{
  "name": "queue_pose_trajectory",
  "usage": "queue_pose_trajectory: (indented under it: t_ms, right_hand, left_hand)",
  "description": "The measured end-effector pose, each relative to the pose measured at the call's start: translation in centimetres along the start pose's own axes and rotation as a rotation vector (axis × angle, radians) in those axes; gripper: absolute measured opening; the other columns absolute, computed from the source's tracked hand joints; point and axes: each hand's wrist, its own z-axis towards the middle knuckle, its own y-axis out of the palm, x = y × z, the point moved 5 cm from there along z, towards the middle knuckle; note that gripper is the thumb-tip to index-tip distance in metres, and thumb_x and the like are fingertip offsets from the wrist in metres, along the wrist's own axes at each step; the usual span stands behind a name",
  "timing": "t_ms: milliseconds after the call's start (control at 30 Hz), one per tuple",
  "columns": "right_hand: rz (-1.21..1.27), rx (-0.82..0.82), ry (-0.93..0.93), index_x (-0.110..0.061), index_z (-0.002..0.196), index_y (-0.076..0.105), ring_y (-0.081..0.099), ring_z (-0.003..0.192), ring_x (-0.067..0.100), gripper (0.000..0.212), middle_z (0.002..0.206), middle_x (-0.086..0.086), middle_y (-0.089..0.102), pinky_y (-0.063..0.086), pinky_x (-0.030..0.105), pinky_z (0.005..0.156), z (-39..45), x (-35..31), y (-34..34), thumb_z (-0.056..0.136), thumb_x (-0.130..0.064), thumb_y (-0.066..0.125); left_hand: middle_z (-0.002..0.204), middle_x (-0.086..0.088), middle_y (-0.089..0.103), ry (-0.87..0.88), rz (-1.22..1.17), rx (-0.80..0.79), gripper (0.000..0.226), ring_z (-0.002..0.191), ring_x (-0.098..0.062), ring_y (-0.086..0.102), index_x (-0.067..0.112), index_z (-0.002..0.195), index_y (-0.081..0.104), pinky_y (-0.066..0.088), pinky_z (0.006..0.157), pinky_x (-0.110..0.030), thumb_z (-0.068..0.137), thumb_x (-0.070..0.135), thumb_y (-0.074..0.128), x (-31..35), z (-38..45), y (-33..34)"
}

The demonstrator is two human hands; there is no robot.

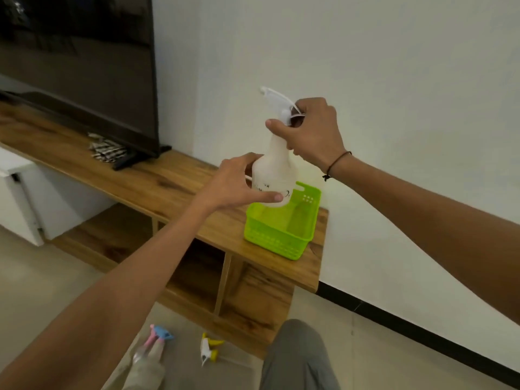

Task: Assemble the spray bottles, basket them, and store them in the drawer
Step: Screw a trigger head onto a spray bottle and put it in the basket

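Left hand (239, 184) grips the white bottle (274, 170) at center; right hand (312, 133) pinches its neck; lower it straight into green basket (278, 235).

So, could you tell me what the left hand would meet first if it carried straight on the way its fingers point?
The left hand already touches the white spray bottle; its fingers point right across the body. Beyond that, probably the green basket rim, though depth is unclear.

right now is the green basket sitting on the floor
No, the green basket sits on the wooden shelf top, near its end by the wall.
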Motion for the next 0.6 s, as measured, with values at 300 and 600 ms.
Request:
queue_pose_trajectory:
  t_ms: [300,600]
  right_hand:
    - [0.012,-0.081,0.304,0.012,0.103,0.064,0.077,0.072,0.042,0.053,0.086,0.029,0.076,0.065,0.054,0.072,2.1,9.9,1.8,0.083,-0.033,0.083]
    - [-0.144,-0.038,0.396,-0.012,0.092,0.056,0.073,0.071,0.032,0.037,0.102,0.019,0.074,0.053,0.031,0.059,2.2,15.8,6.5,0.082,-0.040,0.079]
  left_hand:
    - [0.148,-0.005,0.059,-0.172,0.248,-0.139,0.103,0.135,-0.025,0.055,0.018,0.148,0.055,0.041,0.095,-0.030,0.065,0.068,0.089,-5.5,7.1,6.7]
    - [0.151,-0.009,0.056,-0.308,0.310,-0.246,0.101,0.137,-0.029,0.053,0.022,0.154,0.047,0.049,0.107,-0.043,0.070,0.055,0.093,-9.3,9.8,10.1]
